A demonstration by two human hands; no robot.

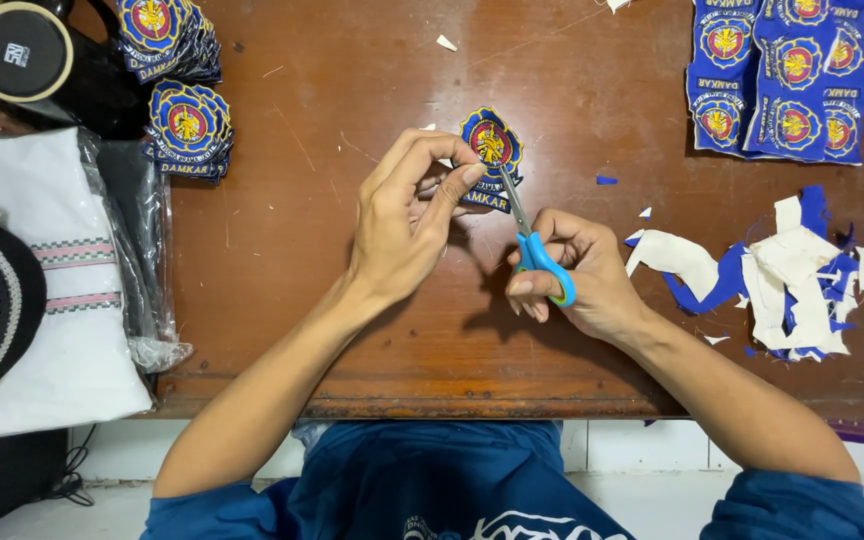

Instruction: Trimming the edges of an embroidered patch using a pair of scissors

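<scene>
- Blue sleeves nearest; white tiled floor below brown wooden table (pixel 352 330).
- Left hand (pixel 402 225) pinching one patch (pixel 490 150) mid-table.
- Right hand (pixel 577 280) closed through scissors (pixel 532 240) handles, blades at patch edge.
- Two patch stacks (pixel 182 85) left; one uncut sheet (pixel 777 80), one scrap pile (pixel 792 275) right.

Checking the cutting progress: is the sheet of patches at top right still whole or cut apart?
Still joined: the sheet of patches lies flat as one piece, emblems in connected rows, its upper edge out of frame.

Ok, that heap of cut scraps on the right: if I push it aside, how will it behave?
The scrap heap looks like thin, curled offcuts, so probably very light and floppy. It lies loose, so a push would likely scatter it. Strays already dot the wooden table.
</scene>
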